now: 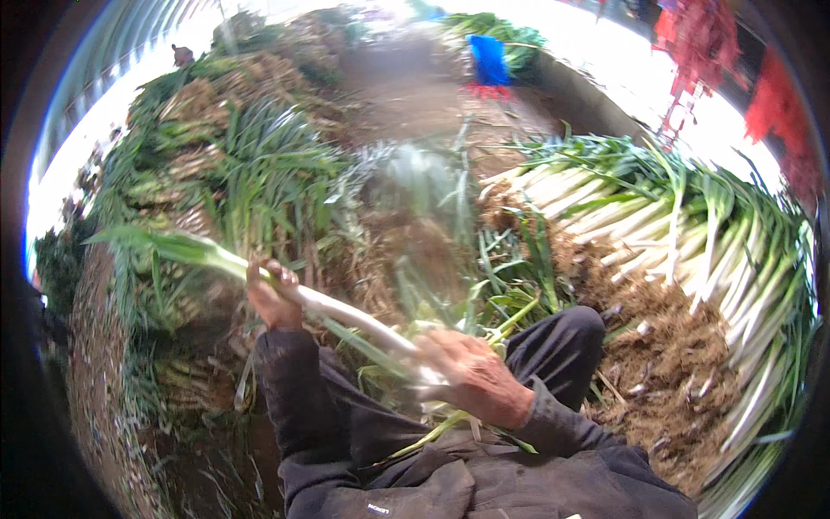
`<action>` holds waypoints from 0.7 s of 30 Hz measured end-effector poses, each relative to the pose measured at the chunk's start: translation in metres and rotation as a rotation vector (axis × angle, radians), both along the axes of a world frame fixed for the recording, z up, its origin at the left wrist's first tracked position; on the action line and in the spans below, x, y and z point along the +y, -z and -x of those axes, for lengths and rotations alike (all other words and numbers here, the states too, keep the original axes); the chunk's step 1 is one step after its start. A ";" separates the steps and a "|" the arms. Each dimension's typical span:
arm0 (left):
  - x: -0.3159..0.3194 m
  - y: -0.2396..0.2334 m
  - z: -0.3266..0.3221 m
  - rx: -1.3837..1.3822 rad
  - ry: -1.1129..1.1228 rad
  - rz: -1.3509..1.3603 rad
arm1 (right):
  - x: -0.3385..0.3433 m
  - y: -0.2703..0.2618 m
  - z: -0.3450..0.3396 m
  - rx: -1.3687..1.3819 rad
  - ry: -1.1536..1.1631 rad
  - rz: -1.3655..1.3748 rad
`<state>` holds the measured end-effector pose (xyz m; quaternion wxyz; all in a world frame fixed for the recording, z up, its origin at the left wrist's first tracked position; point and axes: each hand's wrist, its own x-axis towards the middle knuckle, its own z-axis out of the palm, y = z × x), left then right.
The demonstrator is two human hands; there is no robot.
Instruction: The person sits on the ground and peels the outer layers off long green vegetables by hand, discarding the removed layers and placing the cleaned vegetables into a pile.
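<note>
A long green onion (353, 316) with a white stalk lies slantwise across my lap. My left hand (275, 295) is closed around its upper part, where white turns to green, and its leaves reach out to the left. My right hand (476, 376), blurred, is at the lower white end; its fingertips are not clear. A strip of green leaf hangs below the stalk between my hands. Peeled leaves and outer layers (447, 425) lie on my lap and between my knees.
On the right, cleaned green onions (694, 240) lie in a curved row with brown roots (674, 383) towards me. Untrimmed bundles (279, 162) are heaped ahead and left. A blue object (489, 60) stands by a low wall (583, 94); red netting (703, 45) hangs at upper right.
</note>
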<state>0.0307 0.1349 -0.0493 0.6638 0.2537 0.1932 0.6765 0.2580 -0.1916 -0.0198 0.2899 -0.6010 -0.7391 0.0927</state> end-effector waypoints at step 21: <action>-0.178 -0.097 -0.205 0.725 0.337 -0.384 | -0.293 -0.110 -0.315 1.292 0.640 -0.783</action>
